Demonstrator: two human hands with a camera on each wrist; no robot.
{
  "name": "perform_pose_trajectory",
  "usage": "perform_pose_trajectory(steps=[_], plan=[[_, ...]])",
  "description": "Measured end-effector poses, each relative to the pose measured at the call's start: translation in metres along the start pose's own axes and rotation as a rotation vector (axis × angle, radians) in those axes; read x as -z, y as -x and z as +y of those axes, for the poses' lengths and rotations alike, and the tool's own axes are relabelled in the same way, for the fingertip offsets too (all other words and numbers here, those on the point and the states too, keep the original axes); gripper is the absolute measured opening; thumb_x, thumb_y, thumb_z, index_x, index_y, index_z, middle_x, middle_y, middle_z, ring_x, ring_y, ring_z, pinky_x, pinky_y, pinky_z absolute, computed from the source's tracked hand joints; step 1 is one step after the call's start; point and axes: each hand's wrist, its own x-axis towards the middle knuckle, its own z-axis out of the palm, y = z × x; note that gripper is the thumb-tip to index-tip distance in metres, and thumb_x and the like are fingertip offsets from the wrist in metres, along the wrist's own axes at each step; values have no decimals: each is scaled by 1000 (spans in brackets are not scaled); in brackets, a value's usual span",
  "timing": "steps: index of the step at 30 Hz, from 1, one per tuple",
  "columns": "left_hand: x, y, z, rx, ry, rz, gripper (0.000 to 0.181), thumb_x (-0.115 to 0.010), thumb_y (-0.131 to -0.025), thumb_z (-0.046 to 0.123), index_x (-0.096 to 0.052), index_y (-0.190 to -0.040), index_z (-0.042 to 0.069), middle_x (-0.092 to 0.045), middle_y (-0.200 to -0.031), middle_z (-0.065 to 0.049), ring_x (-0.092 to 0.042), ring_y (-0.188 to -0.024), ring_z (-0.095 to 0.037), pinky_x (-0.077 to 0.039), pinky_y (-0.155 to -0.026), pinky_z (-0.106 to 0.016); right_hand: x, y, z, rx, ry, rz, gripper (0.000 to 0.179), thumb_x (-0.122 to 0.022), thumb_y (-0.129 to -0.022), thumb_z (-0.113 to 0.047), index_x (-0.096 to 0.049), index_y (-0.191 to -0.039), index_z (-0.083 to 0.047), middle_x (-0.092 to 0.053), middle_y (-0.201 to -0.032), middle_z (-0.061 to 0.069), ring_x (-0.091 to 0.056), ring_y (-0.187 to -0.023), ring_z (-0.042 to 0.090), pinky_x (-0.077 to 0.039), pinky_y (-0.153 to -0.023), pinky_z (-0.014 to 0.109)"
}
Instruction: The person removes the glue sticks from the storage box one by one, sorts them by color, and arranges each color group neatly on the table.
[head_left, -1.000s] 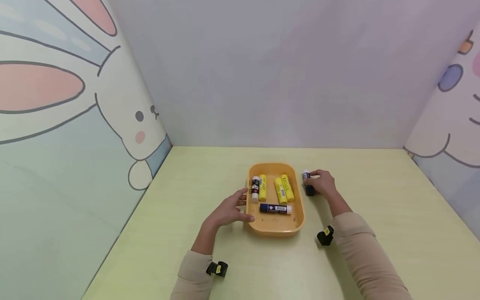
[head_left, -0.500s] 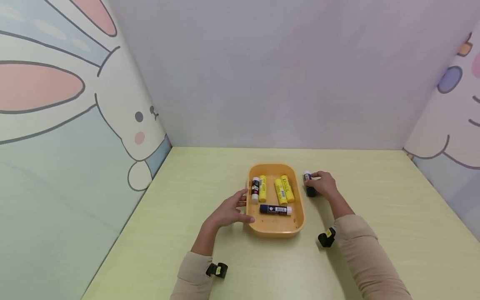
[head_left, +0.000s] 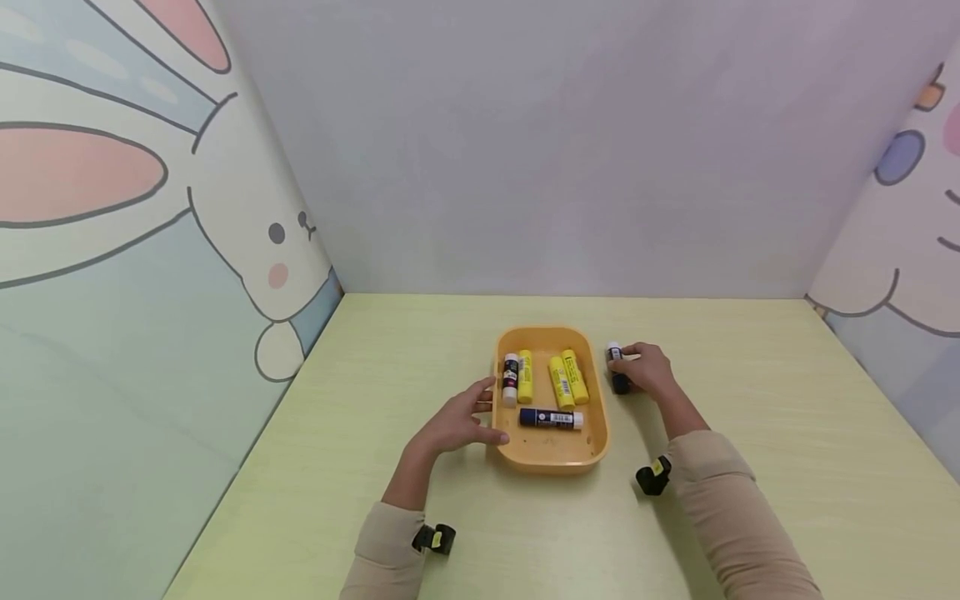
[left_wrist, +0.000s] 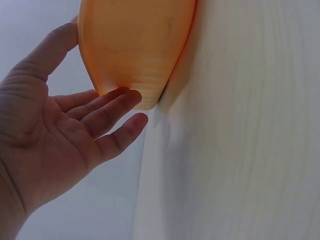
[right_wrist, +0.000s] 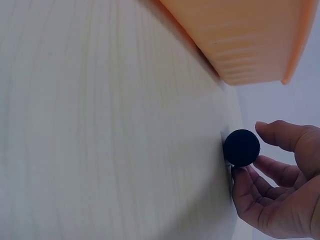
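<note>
An orange tray (head_left: pixel 551 454) holds three yellow glue sticks (head_left: pixel 527 377) and two dark glue sticks (head_left: pixel 551 418) with white ends. My left hand (head_left: pixel 459 421) rests on the tray's left side, its thumb over the rim near the front corner. In the left wrist view its fingers (left_wrist: pixel 112 112) lie loosely spread against the outer wall, palm bare. To the right of the tray, my right hand (head_left: pixel 647 367) pinches another dark, white-ended glue stick (head_left: pixel 616 354) lying on the table. The right wrist view shows that stick's round dark end (right_wrist: pixel 242 148) between thumb and fingers.
The pale yellow-green table (head_left: pixel 750 400) runs back to a plain wall (head_left: pixel 555 150). Side walls with cartoon drawings (head_left: pixel 247 225) stand left and right. A black wrist camera (head_left: pixel 435 539) sits on each sleeve.
Over the last second my right hand and its glue stick have shifted only very slightly in the head view. The left hand and the tray hold still.
</note>
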Motion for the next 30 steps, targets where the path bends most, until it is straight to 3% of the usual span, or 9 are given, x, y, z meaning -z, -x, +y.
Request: perform_pose_trajectory(steps=[30], plan=[[-1, 1, -1, -15, -11, 8, 92, -81, -73, 26, -27, -146, 11, -46, -135, -11, -44, -122, -28, -38, -99, -43, 12, 6, 0, 44, 17, 5, 53, -63, -88, -22, -46, -126, 11, -52, -115, 32, -60, -92, 35, -55, -68, 35]])
